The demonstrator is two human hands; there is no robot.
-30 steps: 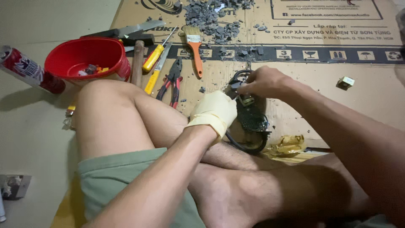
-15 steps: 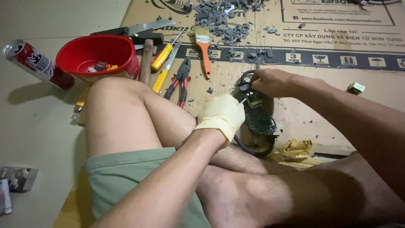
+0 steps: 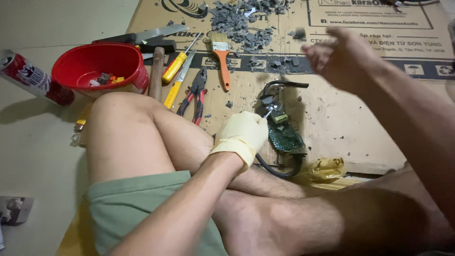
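Note:
My left hand, in a cream glove, grips the left edge of a green circuit board that rests on a cardboard sheet in front of my crossed legs. A black cable loops from under the board, and another runs from its top. My bare right hand is raised above the cardboard to the upper right of the board, clear of it. It is blurred, with fingers curled; I cannot tell whether it holds anything.
A red bowl with small parts stands at left, a spray can beside it. A hammer, yellow screwdrivers, red pliers, an orange brush and a knife lie by grey rubble. Crumpled yellow plastic lies near the board.
My right hand has left the circuit board and lifted up and to the right. The left hand still holds the board in place.

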